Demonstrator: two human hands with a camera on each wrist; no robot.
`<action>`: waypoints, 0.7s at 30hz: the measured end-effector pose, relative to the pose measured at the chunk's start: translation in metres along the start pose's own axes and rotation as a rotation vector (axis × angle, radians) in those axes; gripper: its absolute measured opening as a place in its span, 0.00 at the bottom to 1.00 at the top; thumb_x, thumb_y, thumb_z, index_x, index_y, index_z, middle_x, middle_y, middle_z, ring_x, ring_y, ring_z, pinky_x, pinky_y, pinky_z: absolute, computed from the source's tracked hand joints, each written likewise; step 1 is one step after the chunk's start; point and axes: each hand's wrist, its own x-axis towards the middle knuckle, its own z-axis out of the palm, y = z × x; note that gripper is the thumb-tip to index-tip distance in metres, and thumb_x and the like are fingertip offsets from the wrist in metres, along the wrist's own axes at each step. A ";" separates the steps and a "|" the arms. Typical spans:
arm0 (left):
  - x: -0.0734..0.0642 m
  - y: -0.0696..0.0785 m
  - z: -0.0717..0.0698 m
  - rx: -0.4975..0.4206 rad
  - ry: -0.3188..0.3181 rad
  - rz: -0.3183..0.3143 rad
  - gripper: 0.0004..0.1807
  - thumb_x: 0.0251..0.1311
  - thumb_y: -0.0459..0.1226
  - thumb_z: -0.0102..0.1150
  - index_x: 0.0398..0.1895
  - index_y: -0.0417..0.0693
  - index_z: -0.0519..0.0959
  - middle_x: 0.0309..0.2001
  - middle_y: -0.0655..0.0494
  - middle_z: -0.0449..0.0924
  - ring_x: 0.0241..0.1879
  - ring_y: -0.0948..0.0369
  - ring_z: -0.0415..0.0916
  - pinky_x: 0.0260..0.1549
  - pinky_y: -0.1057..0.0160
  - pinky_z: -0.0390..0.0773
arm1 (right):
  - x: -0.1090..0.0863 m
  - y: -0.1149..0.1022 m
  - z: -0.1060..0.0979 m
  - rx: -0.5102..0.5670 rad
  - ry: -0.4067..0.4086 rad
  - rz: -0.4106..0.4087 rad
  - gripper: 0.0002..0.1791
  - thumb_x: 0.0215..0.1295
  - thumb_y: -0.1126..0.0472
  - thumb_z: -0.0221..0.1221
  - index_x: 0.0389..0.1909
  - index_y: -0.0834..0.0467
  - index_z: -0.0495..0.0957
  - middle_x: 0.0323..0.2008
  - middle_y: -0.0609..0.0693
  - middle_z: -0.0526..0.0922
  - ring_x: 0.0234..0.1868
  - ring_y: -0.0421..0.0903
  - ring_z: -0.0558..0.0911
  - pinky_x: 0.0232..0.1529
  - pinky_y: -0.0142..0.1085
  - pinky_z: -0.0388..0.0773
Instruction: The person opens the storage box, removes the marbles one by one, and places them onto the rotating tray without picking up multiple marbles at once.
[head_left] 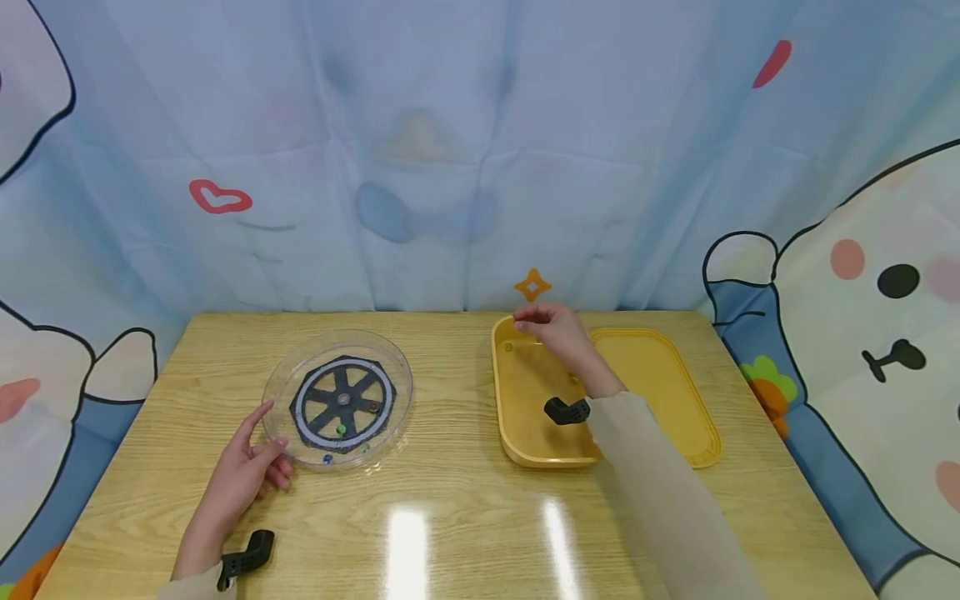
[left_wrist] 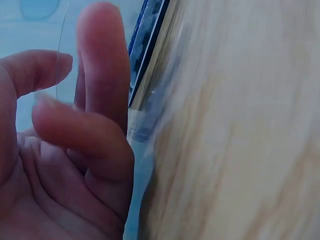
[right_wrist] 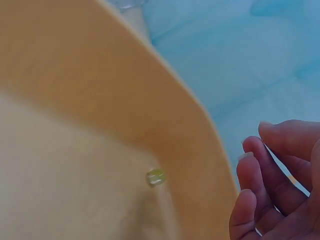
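Observation:
In the head view my left hand (head_left: 238,477) is at the near left rim of a clear round dish (head_left: 400,350), gripping its edge. The left wrist view shows the thumb overlapping the dish's thin rim, the other fingers bent beside it. Inside the dish lies a black spoked wheel shape (head_left: 342,379) with a pale ring. Several small beads, including a green bead (head_left: 341,430) and a blue bead (head_left: 327,458), lie there too. My right hand (head_left: 558,335) is over the back left corner of a yellow box (head_left: 517,454), thumb and index fingertips close together; I cannot tell whether they pinch anything small.
A yellow-green bead (right_wrist: 155,177) lies in the box near its corner. Right of the box, partly behind the right sleeve, is a flat yellow lid (head_left: 645,358). Wooden table (head_left: 450,492) lies between dish and box. A printed blue curtain (head_left: 435,258) hangs behind the table.

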 end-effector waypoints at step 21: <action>-0.001 0.001 0.009 -0.014 0.025 -0.019 0.42 0.75 0.38 0.52 0.81 0.56 0.37 0.24 0.48 0.79 0.18 0.59 0.75 0.17 0.64 0.71 | 0.018 0.033 0.022 -0.290 -0.061 0.019 0.15 0.65 0.67 0.64 0.52 0.63 0.84 0.49 0.58 0.85 0.49 0.53 0.82 0.49 0.41 0.77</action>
